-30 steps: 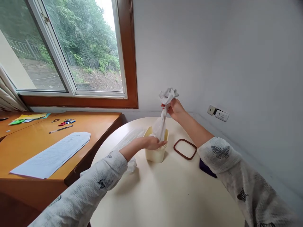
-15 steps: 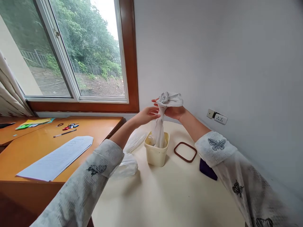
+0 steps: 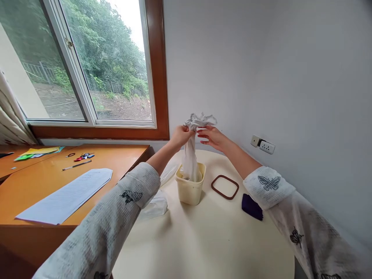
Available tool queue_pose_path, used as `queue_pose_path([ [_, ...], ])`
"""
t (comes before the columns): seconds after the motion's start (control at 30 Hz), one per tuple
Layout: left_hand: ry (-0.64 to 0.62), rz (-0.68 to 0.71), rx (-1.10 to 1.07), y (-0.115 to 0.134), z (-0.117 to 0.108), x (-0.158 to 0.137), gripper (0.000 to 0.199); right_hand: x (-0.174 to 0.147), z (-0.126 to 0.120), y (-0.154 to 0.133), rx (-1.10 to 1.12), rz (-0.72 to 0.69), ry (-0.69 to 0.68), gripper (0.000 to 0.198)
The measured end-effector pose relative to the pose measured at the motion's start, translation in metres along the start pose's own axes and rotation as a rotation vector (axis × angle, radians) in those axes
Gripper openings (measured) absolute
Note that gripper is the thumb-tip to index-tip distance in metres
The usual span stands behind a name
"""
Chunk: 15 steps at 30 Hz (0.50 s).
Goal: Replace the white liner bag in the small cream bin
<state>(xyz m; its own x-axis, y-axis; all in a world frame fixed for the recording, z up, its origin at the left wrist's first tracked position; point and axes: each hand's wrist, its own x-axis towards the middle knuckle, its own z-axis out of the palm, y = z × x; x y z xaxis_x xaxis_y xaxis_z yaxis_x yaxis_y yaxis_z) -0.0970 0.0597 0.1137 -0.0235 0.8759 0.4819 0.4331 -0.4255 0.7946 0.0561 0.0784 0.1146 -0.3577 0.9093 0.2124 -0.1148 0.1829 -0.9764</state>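
A white plastic bag (image 3: 190, 161) rises, gathered into a narrow neck, out of a small cream bin (image 3: 190, 192). Its lower end sits inside the bin, and its crumpled top fans out above the neck. My left hand (image 3: 180, 136) is closed around the neck, just under that crumpled top. Beside it on the right, my right hand (image 3: 213, 136) has its fingers apart, close to the bag's flared top; whether a fingertip touches the plastic is hard to see. On the round cream table (image 3: 203, 240), a brown rounded-square rim (image 3: 225, 197) lies right of the bin.
Dark purple cloth (image 3: 252, 207) lies at the table's right side. More clear plastic (image 3: 155, 205) is left of the bin, partly behind my left sleeve. The orange desk (image 3: 124, 157) bears paper sheets (image 3: 66, 195), a pen (image 3: 77, 165) and scissors (image 3: 84, 156). A wall stands close behind.
My left hand has closed on the bag's neck, where its fingers were loose before. My right hand has come out from under the bag's top and opened beside it.
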Motion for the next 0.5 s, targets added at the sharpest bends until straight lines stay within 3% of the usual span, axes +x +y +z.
queue_pose_path([
  [0.07, 0.019, 0.013, 0.027, 0.001, 0.001, -0.001, 0.015, -0.006, 0.000, 0.000, 0.012, 0.006, -0.151, 0.039],
  [0.13, -0.009, 0.037, 0.051, 0.005, 0.000, -0.004, 0.016, -0.007, 0.001, -0.001, 0.036, -0.013, -0.189, 0.036],
  [0.3, -0.092, 0.084, 0.092, 0.017, -0.012, -0.010, 0.026, 0.007, -0.002, -0.004, 0.107, -0.036, 0.114, 0.010],
  [0.43, -0.034, 0.080, 0.126, 0.022, -0.029, -0.018, 0.033, 0.013, -0.010, -0.007, 0.142, -0.014, 0.177, 0.007],
  [0.5, -0.083, 0.053, 0.058, 0.023, -0.037, -0.023, 0.033, 0.011, -0.012, -0.009, 0.164, -0.006, 0.188, 0.007],
])
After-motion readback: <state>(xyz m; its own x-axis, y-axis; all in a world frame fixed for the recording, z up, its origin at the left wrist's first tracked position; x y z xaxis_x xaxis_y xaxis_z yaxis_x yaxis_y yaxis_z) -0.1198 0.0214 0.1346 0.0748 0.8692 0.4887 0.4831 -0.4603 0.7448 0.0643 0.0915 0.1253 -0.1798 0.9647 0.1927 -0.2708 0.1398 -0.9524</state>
